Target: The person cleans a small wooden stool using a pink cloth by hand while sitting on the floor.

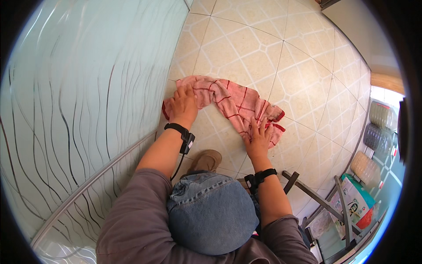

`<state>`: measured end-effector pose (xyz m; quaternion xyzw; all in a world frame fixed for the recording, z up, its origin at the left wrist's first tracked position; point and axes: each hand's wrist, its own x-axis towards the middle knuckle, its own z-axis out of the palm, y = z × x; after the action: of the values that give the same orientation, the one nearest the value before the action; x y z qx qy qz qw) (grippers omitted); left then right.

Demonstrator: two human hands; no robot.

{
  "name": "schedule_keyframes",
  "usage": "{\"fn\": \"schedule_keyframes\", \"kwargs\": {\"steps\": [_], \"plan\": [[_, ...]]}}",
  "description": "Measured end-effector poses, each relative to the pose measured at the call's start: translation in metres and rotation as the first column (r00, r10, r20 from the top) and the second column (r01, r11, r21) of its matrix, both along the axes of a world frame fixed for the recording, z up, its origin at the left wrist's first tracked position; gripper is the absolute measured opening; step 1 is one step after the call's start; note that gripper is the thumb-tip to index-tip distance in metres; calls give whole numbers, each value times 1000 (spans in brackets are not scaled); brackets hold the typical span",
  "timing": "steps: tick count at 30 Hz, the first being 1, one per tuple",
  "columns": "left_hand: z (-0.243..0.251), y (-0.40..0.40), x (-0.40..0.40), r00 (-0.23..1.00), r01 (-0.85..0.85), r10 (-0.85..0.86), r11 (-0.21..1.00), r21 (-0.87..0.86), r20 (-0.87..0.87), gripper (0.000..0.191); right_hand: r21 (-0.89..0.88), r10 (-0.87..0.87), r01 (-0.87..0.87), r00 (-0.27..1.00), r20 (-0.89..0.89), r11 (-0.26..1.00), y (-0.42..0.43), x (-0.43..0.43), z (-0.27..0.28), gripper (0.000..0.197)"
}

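A pink terry towel (244, 102) with dark red check lines lies bunched in an arc on the tiled floor. My left hand (183, 105) rests palm down on its left end, close to the frosted glass panel (99, 82). On the towel's right end, near its dark red hems, my right hand (258, 142) presses down with fingers spread. Neither hand is visibly closed around the fabric; what lies under the palms is hidden. Each wrist wears a black strap with a small device.
The glass panel with wavy lines and a metal rail (95, 181) borders my left side. My shoe (206, 160) stands behind the towel. At right are a dark metal frame (319, 196), a printed box (352, 204) and several clear plastic containers (366, 168). Beige floor tiles (303, 76) extend ahead.
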<state>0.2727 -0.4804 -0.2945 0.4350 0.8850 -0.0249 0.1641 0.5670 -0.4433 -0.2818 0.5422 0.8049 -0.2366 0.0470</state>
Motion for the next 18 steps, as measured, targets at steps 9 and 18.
{"fn": "schedule_keyframes", "kwargs": {"steps": [9,18], "plan": [[-20,37,-44,993,-109,107,992,-62,-41,44,55,5,-5,1000,-13,998,-4,-6,-10,75],[-23,7,-9,996,38,-38,999,5,-78,41,42,25,-25,1000,-2,999,-1,0,-8,73]]}}
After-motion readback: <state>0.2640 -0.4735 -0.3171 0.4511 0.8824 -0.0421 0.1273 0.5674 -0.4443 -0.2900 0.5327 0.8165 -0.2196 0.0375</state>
